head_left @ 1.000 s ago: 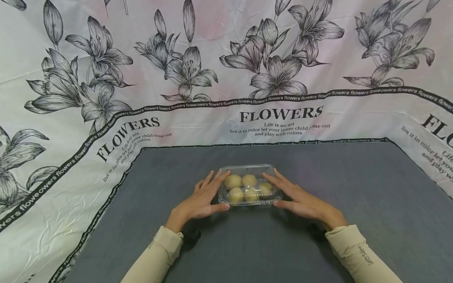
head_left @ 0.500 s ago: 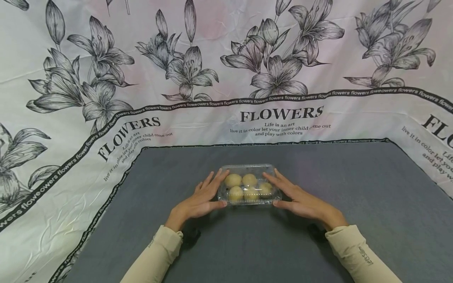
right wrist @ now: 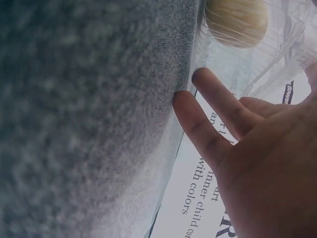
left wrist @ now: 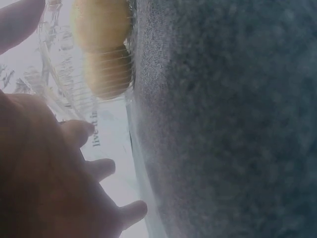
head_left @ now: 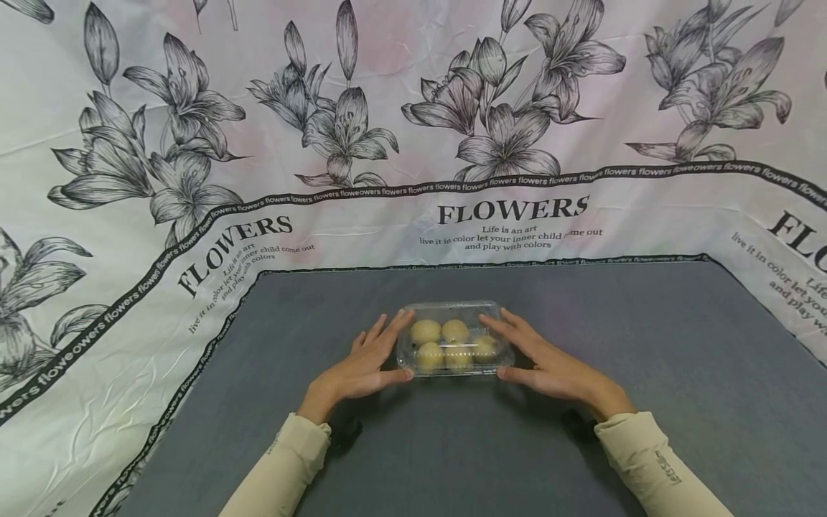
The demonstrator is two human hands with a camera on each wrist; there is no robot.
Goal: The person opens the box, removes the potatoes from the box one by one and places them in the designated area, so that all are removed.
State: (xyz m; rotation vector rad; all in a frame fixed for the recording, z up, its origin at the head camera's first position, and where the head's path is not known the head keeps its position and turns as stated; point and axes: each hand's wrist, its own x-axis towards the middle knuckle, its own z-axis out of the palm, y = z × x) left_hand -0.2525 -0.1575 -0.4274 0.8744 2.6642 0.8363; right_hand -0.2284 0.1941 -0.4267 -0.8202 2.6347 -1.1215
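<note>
A clear plastic clamshell box [head_left: 459, 310] sits on the grey table, with several round, pale yellow items [head_left: 426, 332] inside; their kind is not plain. My left hand [head_left: 362, 370] is at the box's left side, fingers spread and fairly straight, its thumb by the near left corner and index finger by the far left corner. On the opposite side my right hand [head_left: 549, 365] lays its straight index finger over the lid, thumb at the near right corner. Both wrist views catch the ridged box wall, yellow items [left wrist: 106, 72] and extended fingers [right wrist: 198, 124].
The grey tabletop [head_left: 465, 459] spreads around the box. Behind and along the sides hangs a white cloth [head_left: 362, 230] printed with flowers and lettering. A dark object or shadow [head_left: 345, 434] shows under the left wrist.
My left hand has shifted slightly left, and its index finger has drawn back from over the lid toward the box's edge. My right hand and the box look almost unmoved.
</note>
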